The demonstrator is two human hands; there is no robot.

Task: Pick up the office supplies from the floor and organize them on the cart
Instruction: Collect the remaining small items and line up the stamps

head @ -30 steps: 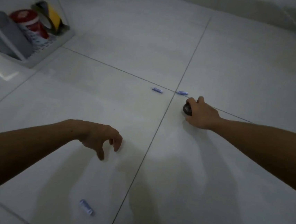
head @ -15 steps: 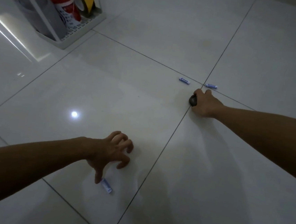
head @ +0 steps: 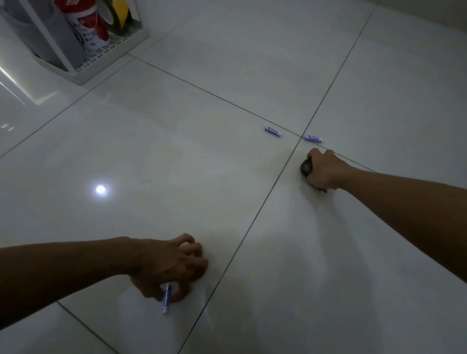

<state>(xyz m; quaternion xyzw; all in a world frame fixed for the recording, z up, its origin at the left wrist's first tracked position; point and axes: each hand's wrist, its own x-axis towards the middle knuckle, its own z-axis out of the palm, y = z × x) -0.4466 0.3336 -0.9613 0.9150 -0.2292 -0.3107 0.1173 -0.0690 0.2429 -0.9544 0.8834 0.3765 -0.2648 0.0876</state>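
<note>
left hand [head: 166, 267] reached battery [head: 166, 299], grip pinching it | right hand [head: 324, 168] grip clamps dark object [head: 306, 166]

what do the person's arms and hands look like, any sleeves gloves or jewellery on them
Both forearms are bare as far as the frame shows: no sleeve edge is in view. The left hand and the right hand wear no gloves. No watch, bracelet or ring can be made out, though the dim light hides fine detail. No markings are visible.
</note>
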